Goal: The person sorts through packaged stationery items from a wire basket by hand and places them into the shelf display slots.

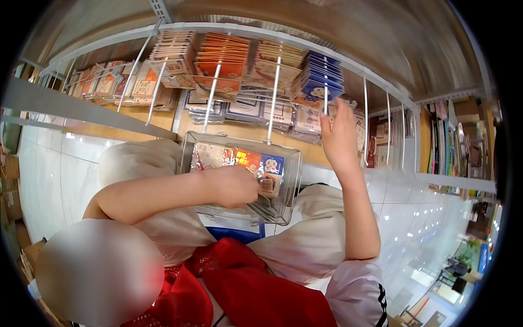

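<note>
A wire mesh basket (297, 174) sits in front of me, holding flat packets: a pale one, an orange one (244, 157) and a blue-and-white one (272, 164). My left hand (235, 186) reaches over the basket with its fingers curled in beside the packets. What those fingers hold, if anything, is hidden. My right hand (340, 135) is raised at the rack, thumb and fingers apart. Its fingertips are close to the lower edge of a stack of blue packets (318, 90) on a white hook (326, 103); whether they touch is unclear.
Orange packets (219, 68), cream packets (172, 54) and yellow-edged packets (275, 65) hang on neighbouring white prongs, which jut toward me. Clear-wrapped packs (245, 108) stand on the wooden shelf below. A grey metal bar (81, 106) crosses at left; books (449, 136) fill a shelf at right.
</note>
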The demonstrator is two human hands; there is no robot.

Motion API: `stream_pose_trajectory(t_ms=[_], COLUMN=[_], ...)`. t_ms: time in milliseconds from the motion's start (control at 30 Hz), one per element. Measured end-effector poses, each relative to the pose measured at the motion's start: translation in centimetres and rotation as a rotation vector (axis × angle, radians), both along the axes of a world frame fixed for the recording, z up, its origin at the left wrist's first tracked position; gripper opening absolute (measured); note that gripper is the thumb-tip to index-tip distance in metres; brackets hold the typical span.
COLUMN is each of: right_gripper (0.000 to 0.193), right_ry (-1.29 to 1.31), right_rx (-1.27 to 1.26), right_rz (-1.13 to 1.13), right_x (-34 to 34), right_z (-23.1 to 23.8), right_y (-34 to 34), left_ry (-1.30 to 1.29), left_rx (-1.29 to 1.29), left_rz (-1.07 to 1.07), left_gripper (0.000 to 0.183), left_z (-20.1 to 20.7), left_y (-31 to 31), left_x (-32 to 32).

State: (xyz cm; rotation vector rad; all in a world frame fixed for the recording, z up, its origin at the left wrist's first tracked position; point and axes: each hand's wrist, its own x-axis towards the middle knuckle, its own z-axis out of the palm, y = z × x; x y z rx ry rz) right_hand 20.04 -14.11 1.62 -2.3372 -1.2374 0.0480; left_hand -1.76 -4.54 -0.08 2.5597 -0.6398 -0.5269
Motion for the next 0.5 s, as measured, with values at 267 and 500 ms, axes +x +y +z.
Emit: stream_pose_trajectory(t_ms=[267, 500], right_gripper=[0.031, 0.020], right_ry=[0.093, -0.041], right_rx=[0.133, 0.331], right_rz=[0.257, 0.602], right_x=[-4.7, -7.7], right_z=[0.3, 0.9], right_y=[7.6, 17.9], left_ry=[-0.086, -0.110], left_rx=[0.128, 0.190], left_rz=[0.137, 0.275], left_gripper=[0.009, 0.006], left_z=[-1.2, -0.8], left_y=[1.6, 1.9], left_x=[-3.3, -4.5])
